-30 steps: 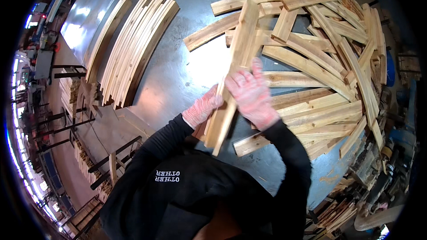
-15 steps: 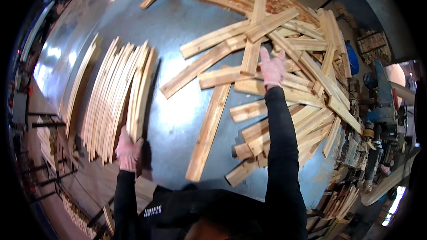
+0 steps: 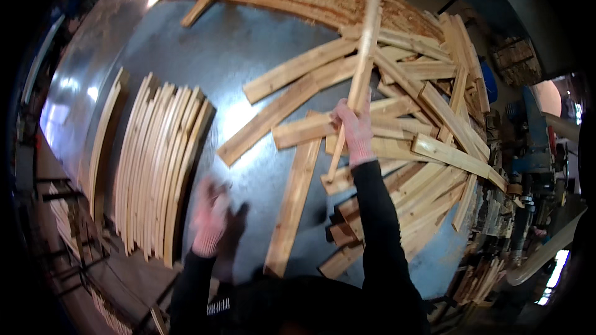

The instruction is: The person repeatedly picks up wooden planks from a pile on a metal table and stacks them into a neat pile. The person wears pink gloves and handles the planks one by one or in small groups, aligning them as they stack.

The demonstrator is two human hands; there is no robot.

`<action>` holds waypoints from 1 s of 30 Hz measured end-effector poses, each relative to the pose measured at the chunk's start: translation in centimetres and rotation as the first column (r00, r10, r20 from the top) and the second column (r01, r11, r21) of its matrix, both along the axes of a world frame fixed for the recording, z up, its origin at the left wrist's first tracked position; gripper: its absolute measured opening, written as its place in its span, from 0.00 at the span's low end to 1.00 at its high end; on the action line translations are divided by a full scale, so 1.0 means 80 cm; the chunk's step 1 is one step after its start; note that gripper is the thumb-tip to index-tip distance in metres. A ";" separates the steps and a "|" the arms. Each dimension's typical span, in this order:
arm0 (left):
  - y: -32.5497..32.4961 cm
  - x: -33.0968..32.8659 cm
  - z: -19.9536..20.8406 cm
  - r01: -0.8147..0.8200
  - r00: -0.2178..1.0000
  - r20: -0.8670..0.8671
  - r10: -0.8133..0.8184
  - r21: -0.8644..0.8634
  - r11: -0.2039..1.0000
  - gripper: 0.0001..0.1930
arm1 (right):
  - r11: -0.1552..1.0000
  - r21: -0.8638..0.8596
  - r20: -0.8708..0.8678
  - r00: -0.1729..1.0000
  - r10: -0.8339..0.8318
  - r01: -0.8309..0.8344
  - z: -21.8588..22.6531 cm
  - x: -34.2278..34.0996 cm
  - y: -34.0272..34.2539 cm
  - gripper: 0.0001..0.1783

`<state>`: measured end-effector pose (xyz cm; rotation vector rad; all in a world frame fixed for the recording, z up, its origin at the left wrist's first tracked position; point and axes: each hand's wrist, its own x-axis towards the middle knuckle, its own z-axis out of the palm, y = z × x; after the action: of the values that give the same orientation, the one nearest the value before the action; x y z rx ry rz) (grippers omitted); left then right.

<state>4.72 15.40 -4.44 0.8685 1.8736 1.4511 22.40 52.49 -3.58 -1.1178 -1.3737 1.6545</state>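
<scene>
Clamping a curved wooden slat [image 3: 367, 43] in the right hand [image 3: 354, 127], gripped nearer its near end; extending out above the loose pile [image 3: 434, 193], so probably relying on wrapped fingers for balance; cannot tell finger pose of the left hand [image 3: 211, 216], too blurred; well apart from the right, over the worktop [image 3: 167, 43] just beside the row of slats [image 3: 149, 170], with nothing visibly held; in that row, set on edge face to face, curves matching, so likely nesting tight and standing steady; off to its left, a lone slat [image 3: 103, 139], also on edge; between row and pile, a flat slat [image 3: 293, 205], far end tucked under another.
</scene>
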 end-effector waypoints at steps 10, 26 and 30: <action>0.102 0.135 0.061 0.549 0.778 0.484 -0.401 -0.213 0.808 0.28 | 0.831 0.481 0.584 0.809 -0.068 -0.278 -0.045 0.160 -0.245 0.28; 0.017 0.119 -0.002 -0.040 0.882 0.444 0.159 -0.264 0.964 0.24 | 0.242 0.332 0.894 0.222 -0.390 -0.912 0.053 0.170 -0.081 0.47; -0.017 0.087 0.001 -0.070 0.764 0.631 0.137 -0.130 0.989 0.27 | 0.504 -0.097 0.954 -0.225 -0.200 -0.858 0.008 0.225 0.029 0.56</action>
<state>11.72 14.02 -4.34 0.1628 1.4566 1.4603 40.40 54.84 -2.97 -1.3677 -3.3735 -0.2626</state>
